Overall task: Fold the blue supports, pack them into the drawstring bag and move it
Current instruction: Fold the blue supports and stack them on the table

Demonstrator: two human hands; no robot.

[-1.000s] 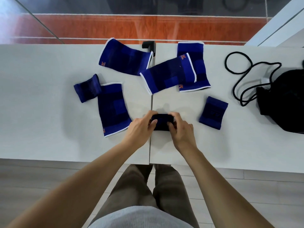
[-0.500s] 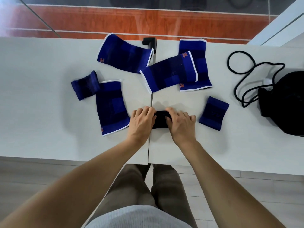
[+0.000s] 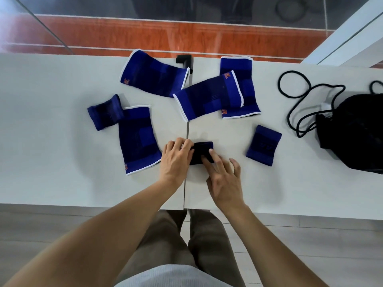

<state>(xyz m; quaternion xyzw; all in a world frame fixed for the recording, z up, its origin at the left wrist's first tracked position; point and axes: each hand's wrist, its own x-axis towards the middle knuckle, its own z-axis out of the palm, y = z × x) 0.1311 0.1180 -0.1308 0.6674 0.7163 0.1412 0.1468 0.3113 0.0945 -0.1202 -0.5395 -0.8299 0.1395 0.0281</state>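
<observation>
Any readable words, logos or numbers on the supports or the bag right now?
No text reads clearly.
Orange marks on the large blue white-edged knit supports: too small and blurred.
Dark mark on the small blue wrist support: illegible.
Black drawstring bag: none visible.

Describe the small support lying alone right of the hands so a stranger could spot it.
Start at the black drawstring bag on the table's right end. Just left of it lies a small blue support, touching nothing. Unlike the long supports, it has no white edging.
</observation>
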